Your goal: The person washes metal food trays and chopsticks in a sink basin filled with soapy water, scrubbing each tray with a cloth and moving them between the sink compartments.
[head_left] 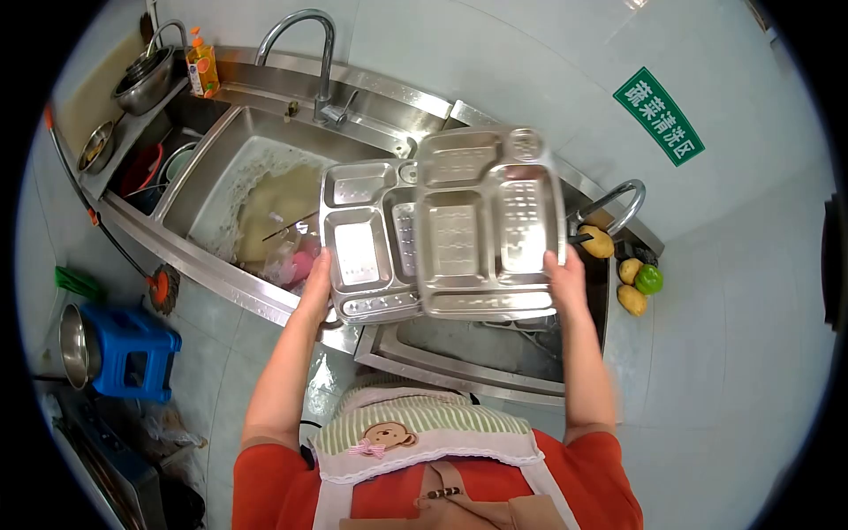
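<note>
My left hand (319,284) grips the left edge of a stainless-steel compartment tray (360,210). The right edge of a second compartment tray (455,190) is in the grip of my right hand (566,276). That right tray overlaps the left one and hides part of it. Both are held over the divider between two sinks, hollow sides towards me. Whether more trays are stacked beneath, I cannot tell. Most of each hand's fingers are hidden behind the trays.
The left sink (205,181) holds cloudy water, a pink item (301,265) and a thin stick. Behind it rise a faucet (328,62) and an orange soap bottle (203,66). The right sink (442,375) lies below the trays. Potatoes (632,300) and a green pepper (649,279) lie to the right.
</note>
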`<state>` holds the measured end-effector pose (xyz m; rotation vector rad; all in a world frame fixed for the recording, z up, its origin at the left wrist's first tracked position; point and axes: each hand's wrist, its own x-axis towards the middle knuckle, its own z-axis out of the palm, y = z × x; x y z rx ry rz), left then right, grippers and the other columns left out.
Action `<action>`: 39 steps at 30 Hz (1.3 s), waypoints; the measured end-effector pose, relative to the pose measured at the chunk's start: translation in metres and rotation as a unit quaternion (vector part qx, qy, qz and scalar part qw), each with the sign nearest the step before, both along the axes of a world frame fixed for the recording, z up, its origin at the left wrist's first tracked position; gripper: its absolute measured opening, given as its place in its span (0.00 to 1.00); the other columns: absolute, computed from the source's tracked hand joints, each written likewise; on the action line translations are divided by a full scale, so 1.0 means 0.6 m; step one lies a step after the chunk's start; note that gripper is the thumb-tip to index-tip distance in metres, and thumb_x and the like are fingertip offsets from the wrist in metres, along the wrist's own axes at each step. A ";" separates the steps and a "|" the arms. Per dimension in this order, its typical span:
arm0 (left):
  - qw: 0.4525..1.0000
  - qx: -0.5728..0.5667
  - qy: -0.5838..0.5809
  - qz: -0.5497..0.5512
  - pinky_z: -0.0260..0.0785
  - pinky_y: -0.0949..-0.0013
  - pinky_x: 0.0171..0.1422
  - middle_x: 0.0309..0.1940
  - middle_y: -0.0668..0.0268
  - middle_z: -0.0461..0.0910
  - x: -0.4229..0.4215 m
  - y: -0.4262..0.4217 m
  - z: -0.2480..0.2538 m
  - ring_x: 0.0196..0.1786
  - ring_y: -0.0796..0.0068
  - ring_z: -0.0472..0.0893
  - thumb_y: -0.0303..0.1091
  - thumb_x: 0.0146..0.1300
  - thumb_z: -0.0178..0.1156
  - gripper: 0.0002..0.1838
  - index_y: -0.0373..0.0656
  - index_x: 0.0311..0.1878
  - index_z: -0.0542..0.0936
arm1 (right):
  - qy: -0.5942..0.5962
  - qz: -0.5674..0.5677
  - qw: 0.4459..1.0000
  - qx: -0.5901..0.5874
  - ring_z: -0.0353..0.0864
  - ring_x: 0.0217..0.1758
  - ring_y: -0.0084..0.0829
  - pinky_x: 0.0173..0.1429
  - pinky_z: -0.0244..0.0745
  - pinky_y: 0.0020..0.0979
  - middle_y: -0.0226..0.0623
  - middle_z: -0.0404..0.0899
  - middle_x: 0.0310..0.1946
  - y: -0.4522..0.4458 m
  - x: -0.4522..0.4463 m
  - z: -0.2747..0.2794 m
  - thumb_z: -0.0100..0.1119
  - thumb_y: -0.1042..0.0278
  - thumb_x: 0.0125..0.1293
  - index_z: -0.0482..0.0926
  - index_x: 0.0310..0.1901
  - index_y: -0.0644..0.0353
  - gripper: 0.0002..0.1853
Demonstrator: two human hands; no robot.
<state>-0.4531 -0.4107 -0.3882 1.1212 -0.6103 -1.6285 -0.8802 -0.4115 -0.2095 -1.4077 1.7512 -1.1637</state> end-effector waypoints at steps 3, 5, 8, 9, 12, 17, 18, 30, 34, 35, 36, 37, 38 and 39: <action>0.999 0.026 -0.015 0.040 0.56 0.62 0.72 0.67 0.58 0.66 -0.008 -0.003 -0.016 0.67 0.63 0.67 0.65 0.68 0.43 0.41 0.37 0.70 0.61 | -0.113 0.031 0.992 0.053 0.75 0.40 0.23 0.47 0.72 0.29 0.32 0.80 0.38 -0.041 0.099 -0.083 0.57 0.69 0.65 0.76 0.48 0.66 0.13; 1.000 0.001 -0.009 0.029 0.55 0.62 0.72 0.68 0.58 0.65 -0.011 0.004 0.011 0.68 0.63 0.66 0.65 0.67 0.46 0.43 0.37 0.71 0.57 | -0.124 0.052 0.989 0.063 0.75 0.39 0.23 0.46 0.72 0.29 0.33 0.80 0.36 -0.060 0.142 -0.147 0.56 0.69 0.66 0.76 0.47 0.65 0.12; 0.996 0.016 -0.084 0.023 0.56 0.61 0.71 0.68 0.58 0.63 -0.025 0.013 0.068 0.67 0.63 0.67 0.51 0.69 0.52 0.38 0.42 0.74 0.51 | 0.085 0.071 0.992 0.061 0.78 0.46 0.39 0.53 0.71 0.36 0.47 0.79 0.43 -0.057 0.183 -0.163 0.53 0.63 0.68 0.76 0.49 0.64 0.15; 0.998 0.042 -0.040 0.018 0.56 0.62 0.71 0.67 0.57 0.64 -0.021 0.010 0.055 0.67 0.64 0.66 0.41 0.71 0.50 0.32 0.45 0.74 0.52 | 0.188 0.083 0.978 0.019 0.78 0.50 0.45 0.55 0.70 0.39 0.53 0.78 0.46 -0.056 0.185 -0.162 0.52 0.61 0.68 0.76 0.50 0.64 0.16; 0.998 0.016 -0.060 0.002 0.56 0.64 0.70 0.66 0.57 0.66 -0.020 0.006 0.023 0.65 0.64 0.67 0.30 0.70 0.47 0.29 0.45 0.73 0.54 | 0.135 0.065 0.988 0.041 0.74 0.56 0.50 0.60 0.68 0.41 0.57 0.76 0.49 -0.048 0.139 -0.195 0.52 0.58 0.68 0.76 0.51 0.64 0.19; 0.992 -0.009 -0.121 0.041 0.56 0.65 0.70 0.65 0.57 0.66 -0.039 0.011 0.042 0.65 0.64 0.67 0.22 0.64 0.45 0.30 0.41 0.71 0.58 | 0.151 -0.049 0.954 0.254 0.76 0.57 0.49 0.59 0.71 0.41 0.54 0.75 0.53 -0.009 -0.056 -0.385 0.58 0.55 0.61 0.75 0.55 0.63 0.25; 0.990 -0.006 -0.138 0.040 0.56 0.65 0.71 0.65 0.57 0.66 -0.043 0.010 0.044 0.65 0.65 0.67 0.22 0.64 0.45 0.30 0.39 0.71 0.58 | 0.223 -0.080 0.924 0.301 0.76 0.56 0.50 0.58 0.72 0.41 0.54 0.74 0.55 0.009 -0.107 -0.429 0.60 0.56 0.59 0.74 0.56 0.62 0.26; 0.967 0.065 -0.235 0.071 0.66 0.63 0.64 0.67 0.62 0.63 -0.073 0.005 0.037 0.65 0.67 0.67 0.28 0.69 0.46 0.32 0.45 0.75 0.51 | 0.446 0.012 0.869 0.212 0.59 0.71 0.42 0.69 0.61 0.44 0.43 0.64 0.65 -0.139 -0.371 -0.539 0.48 0.74 0.63 0.69 0.60 0.58 0.22; 0.959 0.060 -0.267 0.071 0.63 0.65 0.66 0.66 0.60 0.64 -0.088 -0.005 0.041 0.65 0.66 0.67 0.29 0.69 0.47 0.32 0.43 0.74 0.52 | 0.543 0.070 0.810 0.209 0.60 0.71 0.40 0.70 0.59 0.46 0.41 0.66 0.64 -0.245 -0.383 -0.582 0.49 0.73 0.62 0.69 0.60 0.57 0.22; 0.958 0.063 -0.270 0.074 0.61 0.65 0.67 0.66 0.60 0.64 -0.090 -0.004 0.040 0.65 0.66 0.67 0.29 0.68 0.48 0.32 0.43 0.74 0.52 | 0.542 0.095 0.792 0.264 0.61 0.70 0.39 0.70 0.59 0.46 0.40 0.68 0.63 -0.262 -0.388 -0.591 0.50 0.72 0.62 0.70 0.59 0.57 0.22; 0.957 0.072 -0.271 0.078 0.59 0.64 0.69 0.67 0.59 0.64 -0.090 -0.003 0.039 0.66 0.66 0.66 0.29 0.68 0.48 0.32 0.42 0.74 0.52 | 0.524 0.119 0.787 0.303 0.66 0.68 0.38 0.67 0.62 0.46 0.38 0.71 0.60 -0.277 -0.383 -0.564 0.52 0.70 0.61 0.70 0.58 0.55 0.22; 0.956 0.076 -0.271 0.080 0.59 0.64 0.69 0.67 0.59 0.64 -0.090 -0.001 0.038 0.66 0.66 0.66 0.29 0.68 0.48 0.32 0.42 0.74 0.52 | 0.525 0.123 0.786 0.303 0.66 0.68 0.38 0.67 0.62 0.46 0.38 0.71 0.60 -0.274 -0.384 -0.558 0.52 0.70 0.61 0.70 0.58 0.55 0.22; 0.957 0.075 -0.269 0.083 0.58 0.64 0.69 0.67 0.59 0.64 -0.091 0.000 0.036 0.66 0.65 0.66 0.29 0.68 0.48 0.32 0.42 0.74 0.52 | 0.563 0.131 0.778 0.245 0.70 0.63 0.41 0.64 0.66 0.45 0.40 0.73 0.55 -0.272 -0.387 -0.551 0.52 0.71 0.61 0.72 0.55 0.57 0.19; 0.957 0.072 -0.266 0.087 0.57 0.64 0.70 0.67 0.59 0.64 -0.092 -0.001 0.036 0.66 0.65 0.66 0.29 0.69 0.48 0.32 0.42 0.74 0.52 | 0.599 0.138 0.768 0.183 0.74 0.58 0.43 0.60 0.70 0.45 0.43 0.76 0.50 -0.275 -0.390 -0.545 0.52 0.72 0.60 0.75 0.51 0.58 0.16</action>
